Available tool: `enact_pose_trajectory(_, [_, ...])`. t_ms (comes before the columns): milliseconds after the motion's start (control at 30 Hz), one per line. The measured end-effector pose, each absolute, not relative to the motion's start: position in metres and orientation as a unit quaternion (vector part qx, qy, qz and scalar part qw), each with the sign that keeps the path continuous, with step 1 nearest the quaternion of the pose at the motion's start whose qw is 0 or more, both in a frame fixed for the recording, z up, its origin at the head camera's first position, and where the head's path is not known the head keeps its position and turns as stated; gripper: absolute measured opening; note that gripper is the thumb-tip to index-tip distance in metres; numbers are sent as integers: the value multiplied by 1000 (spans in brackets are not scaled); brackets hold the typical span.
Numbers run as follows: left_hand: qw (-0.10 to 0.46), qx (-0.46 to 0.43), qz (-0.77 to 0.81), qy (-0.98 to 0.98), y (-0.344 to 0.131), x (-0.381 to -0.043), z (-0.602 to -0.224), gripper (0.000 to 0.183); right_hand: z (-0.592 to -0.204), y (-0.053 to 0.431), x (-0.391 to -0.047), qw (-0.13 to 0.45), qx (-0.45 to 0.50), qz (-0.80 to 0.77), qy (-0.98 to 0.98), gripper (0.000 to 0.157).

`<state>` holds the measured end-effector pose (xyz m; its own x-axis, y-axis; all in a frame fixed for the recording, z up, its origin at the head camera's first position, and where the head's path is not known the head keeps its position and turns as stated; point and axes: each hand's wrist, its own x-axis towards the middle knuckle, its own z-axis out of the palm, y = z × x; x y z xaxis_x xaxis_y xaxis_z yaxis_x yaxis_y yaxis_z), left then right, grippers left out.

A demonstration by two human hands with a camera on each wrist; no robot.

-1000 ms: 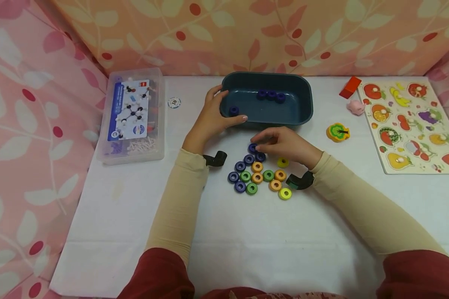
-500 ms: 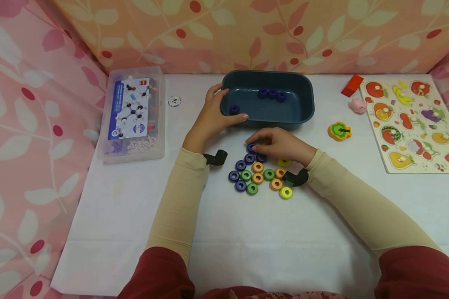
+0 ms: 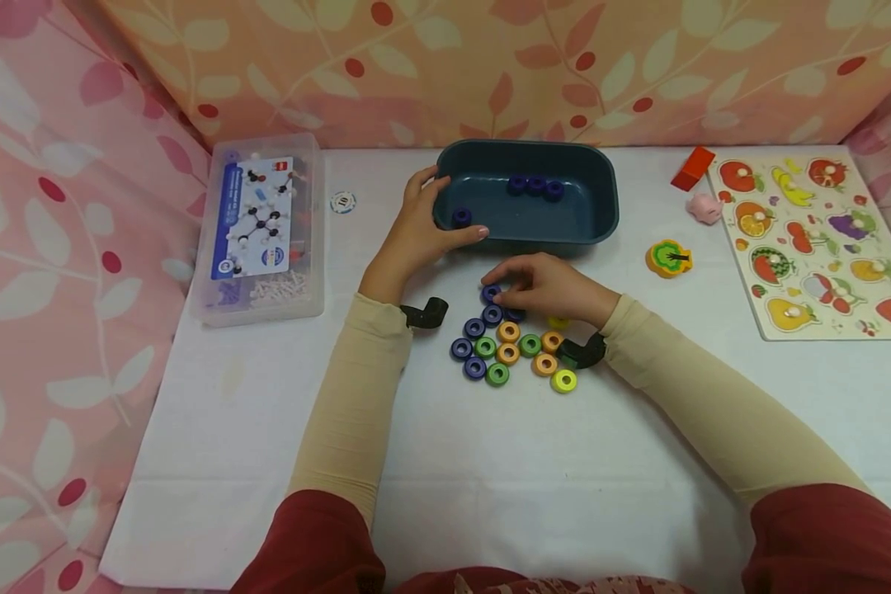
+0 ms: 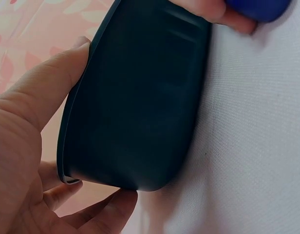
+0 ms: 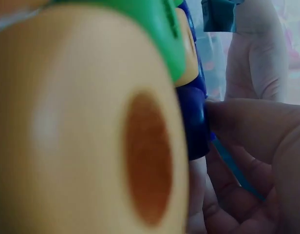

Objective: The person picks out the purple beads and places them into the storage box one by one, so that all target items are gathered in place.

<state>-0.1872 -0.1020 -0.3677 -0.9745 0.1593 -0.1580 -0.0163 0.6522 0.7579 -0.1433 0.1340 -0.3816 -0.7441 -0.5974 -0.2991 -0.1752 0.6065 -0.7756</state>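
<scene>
My left hand (image 3: 421, 235) grips the left end of a dark teal plastic tub (image 3: 601, 198), thumb along its near side and fingers over the far-left rim. One purple ring (image 3: 462, 217) lies inside near that thumb, and a row of purple rings (image 3: 536, 186) sits toward the back wall. Just in front of the tub, my right hand (image 3: 553, 287) pinches another purple ring (image 3: 491, 294) between thumb and fingers at the table. Loose purple, green, orange (image 3: 508, 332) and yellow rings lie below it. An orange ring (image 5: 91, 122) fills much of the right wrist view.
A clear molecule-kit box (image 3: 263, 231) stands at the left, with a round chip (image 3: 343, 202) beside it. On the right are a tree-shaped piece (image 3: 669, 259), a pink pig (image 3: 704, 209), a red block (image 3: 693, 168) and a fruit puzzle board (image 3: 824, 247). Patterned cloth walls enclose the table.
My right hand has slid a little to the left with the purple ring between its fingers. The left hand keeps its hold on the tub.
</scene>
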Motion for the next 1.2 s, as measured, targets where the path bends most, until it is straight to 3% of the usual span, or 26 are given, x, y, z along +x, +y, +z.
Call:
enact_pose_trajectory(333, [106, 36, 418, 902, -103, -186, -365, 112, -343, 137, -132, 221, -233, -363, 875, 36])
enact_pose_trajectory(633, [104, 42, 425, 898, -103, -187, -368, 113, -305, 141, -175, 211, -127, -406, 880, 42])
enact_pose_trajectory(933, [102, 47, 432, 895, -104, -186, -371, 112, -316, 122, -240, 288, -88, -455, 838, 54])
enact_pose_trajectory(1200, [102, 47, 434, 894, -104, -186, -368, 110, -330, 106, -266, 333, -37, -462, 822, 55])
